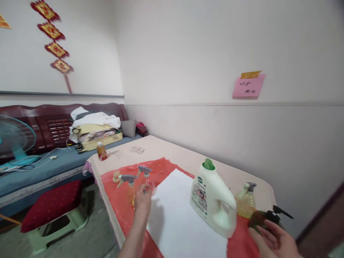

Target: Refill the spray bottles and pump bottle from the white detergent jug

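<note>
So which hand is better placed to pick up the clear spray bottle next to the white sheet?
Left. The left hand is already at the clear spray bottle on the red cloth, while the right hand is across the table at the dark pump bottle, beyond the white jug.
</note>
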The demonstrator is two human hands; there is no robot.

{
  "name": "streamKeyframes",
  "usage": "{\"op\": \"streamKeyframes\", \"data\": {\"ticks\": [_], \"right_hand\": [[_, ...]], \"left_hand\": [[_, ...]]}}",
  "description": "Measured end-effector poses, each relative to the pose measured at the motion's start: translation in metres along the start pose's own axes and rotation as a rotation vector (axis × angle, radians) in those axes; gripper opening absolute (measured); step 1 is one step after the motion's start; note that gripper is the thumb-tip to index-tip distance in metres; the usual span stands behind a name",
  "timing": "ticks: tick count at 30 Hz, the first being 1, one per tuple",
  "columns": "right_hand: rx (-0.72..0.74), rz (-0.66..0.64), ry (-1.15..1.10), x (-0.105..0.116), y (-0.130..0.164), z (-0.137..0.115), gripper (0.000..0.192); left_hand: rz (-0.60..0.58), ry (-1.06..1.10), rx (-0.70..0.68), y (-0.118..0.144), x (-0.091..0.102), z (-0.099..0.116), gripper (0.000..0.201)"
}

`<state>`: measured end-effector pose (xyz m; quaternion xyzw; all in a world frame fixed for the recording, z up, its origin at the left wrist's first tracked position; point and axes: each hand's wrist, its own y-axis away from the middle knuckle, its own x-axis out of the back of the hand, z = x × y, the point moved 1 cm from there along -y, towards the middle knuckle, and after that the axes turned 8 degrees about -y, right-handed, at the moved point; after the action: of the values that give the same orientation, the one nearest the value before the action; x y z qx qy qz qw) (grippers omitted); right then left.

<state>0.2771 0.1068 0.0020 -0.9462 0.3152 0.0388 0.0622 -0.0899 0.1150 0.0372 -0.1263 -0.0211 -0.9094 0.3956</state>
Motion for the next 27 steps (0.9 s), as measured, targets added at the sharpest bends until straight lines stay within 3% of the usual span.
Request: {"op": "streamKeyframes", "data": {"ticks": [3, 6, 8, 11, 13, 17, 19, 21, 24, 27], "right_hand": [[-0.048, -0.156, -0.023, -0.013, 0.021, 0.012, 0.068], [-0.12, -0.383, -0.075, -0.03, 0.05, 0.023, 0.06], [-0.324, -0.437, -0.187, -0.04, 0.067, 0.029, 0.061], [-0.799, -0.562, -0.413, -0.052, 0.087, 0.031, 0.078], [-0.969, -0.622, -0.599, -0.055, 0.093, 0.027, 0.082], [-1.002, -0.643, -0.767, -0.055, 0.092, 0.022, 0.06], [-1.034, -0.696, -0.792, -0.056, 0.089, 0.024, 0.054], [-1.09, -0.766, -0.791, -0.058, 0.089, 0.027, 0.062], [-1.179, -0.929, -0.714, -0.062, 0.095, 0.031, 0.084], [-1.198, -1.014, -0.731, -0.066, 0.106, 0.031, 0.083]], "left_hand": [[-0.105, 0.103, -0.014, 0.009, -0.004, 0.006, 0.012], [-0.264, 0.198, -0.029, 0.025, -0.009, 0.019, 0.017], [-0.462, 0.31, -0.001, 0.038, -0.013, 0.029, 0.022], [-0.846, 0.623, 0.184, 0.058, -0.019, 0.04, 0.026], [-0.961, 0.733, 0.285, 0.068, -0.022, 0.044, 0.025], [-0.95, 0.864, 0.344, 0.075, -0.027, 0.047, 0.037], [-0.953, 0.874, 0.329, 0.077, -0.031, 0.046, 0.034], [-1.0, 0.779, 0.272, 0.082, -0.035, 0.046, 0.028], [-1.055, 0.604, 0.141, 0.094, -0.04, 0.047, 0.047], [-0.953, 0.535, 0.081, 0.103, -0.044, 0.051, 0.05]]}}
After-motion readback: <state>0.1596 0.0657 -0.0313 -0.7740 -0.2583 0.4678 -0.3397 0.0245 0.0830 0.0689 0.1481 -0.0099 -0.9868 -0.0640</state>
